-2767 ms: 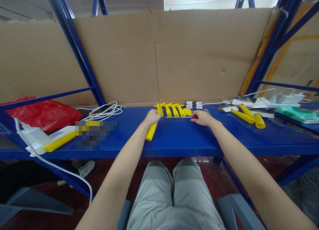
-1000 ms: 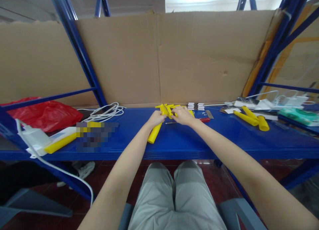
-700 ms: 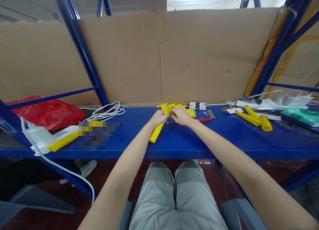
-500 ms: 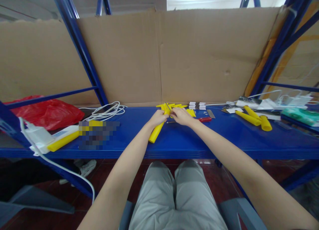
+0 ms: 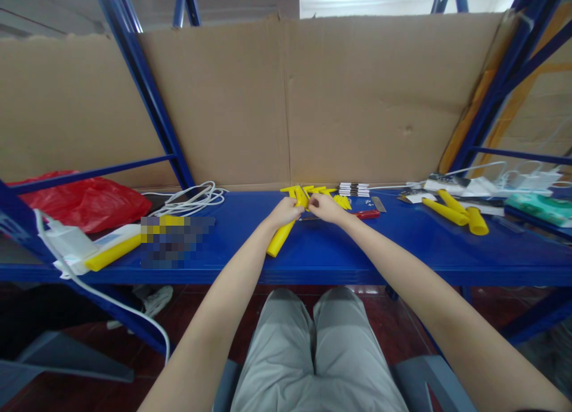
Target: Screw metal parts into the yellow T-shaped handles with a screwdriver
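Observation:
My left hand (image 5: 286, 211) is wrapped round a yellow tool whose thick handle (image 5: 279, 240) slants toward the table's front edge. At its far end is a yellow head (image 5: 302, 197) with a thin, dark metal edge. Close by that head on the right, my right hand (image 5: 325, 208) has its fingers curled together in a pinch; what they hold, if anything, is too small to make out. Several yellow pieces (image 5: 343, 202) lie behind and beside the hands. Just right of my right hand lies a screwdriver with a red handle (image 5: 368, 214), its shaft partly hidden.
Stacked white-and-dark small packs (image 5: 354, 189) and a flat metal piece (image 5: 378, 204) lie on the blue table (image 5: 357, 251). Yellow handles (image 5: 447, 212) are at the right. A red bag (image 5: 89, 200), white cable (image 5: 192, 200) and power strip stand left. Cardboard (image 5: 223, 102) closes the back.
My right hand has drawn slightly right, off the tool's head, and more of the yellow head shows. My left hand keeps its hold in the same place.

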Motion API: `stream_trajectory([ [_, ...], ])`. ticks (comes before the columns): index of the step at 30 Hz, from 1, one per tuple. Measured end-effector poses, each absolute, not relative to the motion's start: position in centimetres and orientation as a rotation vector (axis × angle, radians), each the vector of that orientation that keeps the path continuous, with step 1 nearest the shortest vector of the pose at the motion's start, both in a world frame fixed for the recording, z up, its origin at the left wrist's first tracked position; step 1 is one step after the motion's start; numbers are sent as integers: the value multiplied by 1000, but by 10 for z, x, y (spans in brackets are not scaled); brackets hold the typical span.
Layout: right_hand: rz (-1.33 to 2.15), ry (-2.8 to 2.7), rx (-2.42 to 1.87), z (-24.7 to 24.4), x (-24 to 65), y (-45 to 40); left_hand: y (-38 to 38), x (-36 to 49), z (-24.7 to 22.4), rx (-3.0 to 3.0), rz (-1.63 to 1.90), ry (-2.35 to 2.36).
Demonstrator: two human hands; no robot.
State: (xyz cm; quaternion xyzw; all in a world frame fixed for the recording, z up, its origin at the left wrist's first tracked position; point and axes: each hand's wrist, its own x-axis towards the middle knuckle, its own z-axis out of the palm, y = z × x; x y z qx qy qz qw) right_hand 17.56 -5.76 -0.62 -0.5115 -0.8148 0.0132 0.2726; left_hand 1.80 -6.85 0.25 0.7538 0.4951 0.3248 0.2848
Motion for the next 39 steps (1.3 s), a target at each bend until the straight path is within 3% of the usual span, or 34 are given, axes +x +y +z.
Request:
stream_trajectory([
  [5,245,-2097,-1328,-9,178,-51,-74,21,6,2008,861,1302],
  [12,247,-2128,-1278,-8,182,-48,-74,21,5,2010,850,1279],
  [30,-168,-2469,-1345,8,191,-70,-74,22,4,2007,819,1340],
  [39,-162,-2092,-1651,20,276,-43,-70,18,2,2014,840,1368],
])
